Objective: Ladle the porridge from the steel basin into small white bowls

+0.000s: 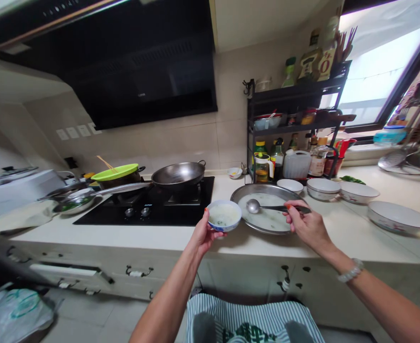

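My left hand (pixel 205 233) is closed around the near left side of a small blue-and-white bowl (pixel 225 216) of whitish liquid with green bits. The bowl is held just left of a wide metal basin (pixel 238 193), which holds a similar pale liquid (pixel 263 221). In my right hand (pixel 305 224) is a ladle (pixel 255 206) with a dark handle, gripped at the handle's end. Its round metal head is over the basin, at or near the liquid's surface; I cannot tell whether anything is in it.
Several white bowls (pixel 399 216) stand along the counter to the right. A black rack (pixel 285 128) with bottles rises behind the basin. On the left, a wok (pixel 177 175) sits on the black stove (pixel 192 209), beside a pot topped by a green basin (pixel 115 172).
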The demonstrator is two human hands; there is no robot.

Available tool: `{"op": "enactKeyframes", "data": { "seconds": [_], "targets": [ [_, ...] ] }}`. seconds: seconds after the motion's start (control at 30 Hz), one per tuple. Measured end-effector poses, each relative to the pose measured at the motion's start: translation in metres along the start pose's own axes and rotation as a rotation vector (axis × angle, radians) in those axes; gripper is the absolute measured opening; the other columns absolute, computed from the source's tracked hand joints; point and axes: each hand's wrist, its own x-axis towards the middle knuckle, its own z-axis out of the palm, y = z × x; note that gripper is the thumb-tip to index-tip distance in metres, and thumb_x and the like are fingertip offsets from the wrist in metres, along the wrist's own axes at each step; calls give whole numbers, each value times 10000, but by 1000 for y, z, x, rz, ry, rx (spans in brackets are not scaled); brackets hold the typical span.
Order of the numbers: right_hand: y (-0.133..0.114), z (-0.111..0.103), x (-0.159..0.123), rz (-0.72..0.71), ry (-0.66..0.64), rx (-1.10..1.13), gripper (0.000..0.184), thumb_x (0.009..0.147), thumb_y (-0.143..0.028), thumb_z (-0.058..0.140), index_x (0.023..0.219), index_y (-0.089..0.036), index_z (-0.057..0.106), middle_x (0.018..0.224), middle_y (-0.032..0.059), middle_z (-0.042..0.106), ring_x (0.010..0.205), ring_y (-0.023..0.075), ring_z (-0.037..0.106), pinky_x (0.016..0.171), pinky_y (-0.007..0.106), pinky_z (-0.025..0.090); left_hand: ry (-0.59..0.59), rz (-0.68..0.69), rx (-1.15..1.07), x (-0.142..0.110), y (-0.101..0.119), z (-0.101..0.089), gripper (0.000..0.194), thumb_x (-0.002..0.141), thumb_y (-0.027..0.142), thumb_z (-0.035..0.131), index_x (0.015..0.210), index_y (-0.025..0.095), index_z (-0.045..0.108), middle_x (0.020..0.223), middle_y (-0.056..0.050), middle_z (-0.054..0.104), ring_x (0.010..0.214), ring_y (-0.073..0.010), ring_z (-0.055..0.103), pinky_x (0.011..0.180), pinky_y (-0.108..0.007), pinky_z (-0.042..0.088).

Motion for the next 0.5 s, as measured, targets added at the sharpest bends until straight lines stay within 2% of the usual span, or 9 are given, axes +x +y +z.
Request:
{"op": "enactKeyframes", "data": {
  "seconds": [0.2, 0.37, 0.5],
  "targets": [
    [6, 2, 1, 144, 12, 61, 283, 793, -458, 579, 855, -183, 588, 462, -26, 536, 401, 165, 573, 354, 254, 450, 2, -4, 3, 0, 0, -2, 601, 937, 490, 418, 1335, 41, 438, 842, -170, 696, 486, -179, 654, 424, -256, 552],
    [5, -4, 13, 324, 144, 158, 151, 757, -331, 608, 810, -195, 571, 464, -7, 579, 340, 136, 513, 313, 227, 398, 0, -9, -11, -1, 1, 0, 555, 955, 453, 390, 1316, 35, 446, 823, -157, 696, 489, -192, 662, 396, -247, 541],
    [2, -8, 18, 384, 231, 211, 27, 746, -235, 589, 761, -217, 576, 469, 3, 587, 337, 133, 496, 306, 227, 397, 0, -6, -20, -1, 1, 1, 541, 960, 444, 379, 1312, 38, 444, 809, -145, 697, 468, -182, 650, 412, -261, 554]
  ]
}}
